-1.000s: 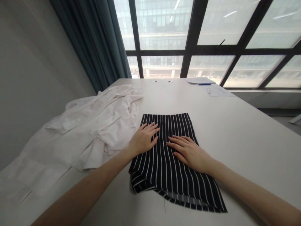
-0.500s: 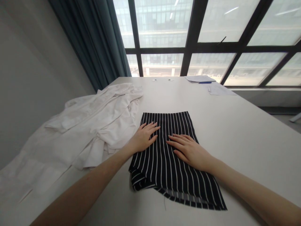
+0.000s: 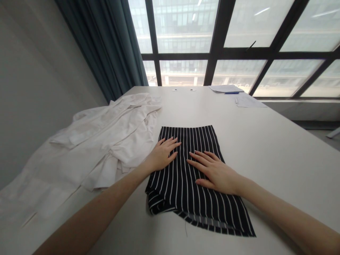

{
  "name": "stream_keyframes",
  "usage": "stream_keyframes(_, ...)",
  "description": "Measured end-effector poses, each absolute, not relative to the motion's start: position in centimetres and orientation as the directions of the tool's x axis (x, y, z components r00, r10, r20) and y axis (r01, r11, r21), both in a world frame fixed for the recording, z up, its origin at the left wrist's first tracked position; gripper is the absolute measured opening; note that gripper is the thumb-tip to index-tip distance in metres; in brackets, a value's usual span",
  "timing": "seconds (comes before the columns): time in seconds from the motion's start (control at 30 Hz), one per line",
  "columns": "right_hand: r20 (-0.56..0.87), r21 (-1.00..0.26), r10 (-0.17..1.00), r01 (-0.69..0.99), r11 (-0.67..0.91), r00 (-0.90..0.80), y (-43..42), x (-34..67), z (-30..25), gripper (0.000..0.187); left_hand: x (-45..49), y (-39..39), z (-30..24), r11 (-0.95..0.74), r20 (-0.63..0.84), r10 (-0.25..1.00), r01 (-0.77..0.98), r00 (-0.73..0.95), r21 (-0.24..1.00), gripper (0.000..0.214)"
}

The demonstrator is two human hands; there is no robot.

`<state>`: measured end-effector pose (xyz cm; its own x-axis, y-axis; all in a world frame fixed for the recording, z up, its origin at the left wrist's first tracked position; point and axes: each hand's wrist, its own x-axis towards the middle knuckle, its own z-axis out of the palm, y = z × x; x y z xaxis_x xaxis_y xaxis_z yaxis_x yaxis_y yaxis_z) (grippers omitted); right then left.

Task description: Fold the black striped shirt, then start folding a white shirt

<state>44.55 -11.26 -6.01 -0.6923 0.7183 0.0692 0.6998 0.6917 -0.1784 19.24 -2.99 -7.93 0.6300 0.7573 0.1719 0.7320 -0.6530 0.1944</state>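
Note:
A black cloth with white stripes (image 3: 183, 191) lies flat in front of me, its stripes running away from me. Its near edge curves, showing a paler inner side, and the near left corner is folded and bunched. Palm down on its left part rests my left hand (image 3: 161, 154), fingers stretched forward. My right hand (image 3: 214, 172) lies flat on the right half, fingers spread and pointing left. Neither hand grips the fabric. What is under the palms is hidden.
A heap of crumpled white cloth (image 3: 106, 138) covers the left of the white table (image 3: 278, 159). Papers (image 3: 225, 88) with a blue pen (image 3: 232, 93) on them lie at the far right. Beyond stand a dark curtain (image 3: 114, 46) and a framed window (image 3: 183, 35).
My right hand has shifted slightly left, and its fingers have spread wider apart. My left hand and the striped cloth look almost unchanged.

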Motion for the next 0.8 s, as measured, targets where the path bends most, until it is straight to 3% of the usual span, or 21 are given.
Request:
stream_keyframes(0.23,-0.050,-0.361,0.551,0.529,0.768,-0.833,-13.6,42.8,-4.5,0.063,19.3,-3.0,-7.8,-0.640,0.131,0.768,0.751,0.627,0.159,0.048)
stream_keyframes(0.4,-0.042,-0.503,0.418,0.381,0.776,-0.907,-15.2,41.7,-3.9,0.059,19.3,-3.0,-7.5,-0.638,0.096,0.770,0.755,0.631,0.149,0.049)
stream_keyframes(0.63,-0.041,-0.552,0.379,0.337,0.763,-0.925,-15.3,41.6,-3.7,0.055,19.3,-3.1,-7.5,-0.644,0.096,0.764,0.750,0.637,0.147,0.049)
stream_keyframes(0.8,0.047,-0.618,0.355,0.252,0.745,-0.934,-15.0,41.6,-3.5,0.045,19.3,-3.1,-7.6,-0.646,0.106,0.763,0.749,0.637,0.149,0.049)
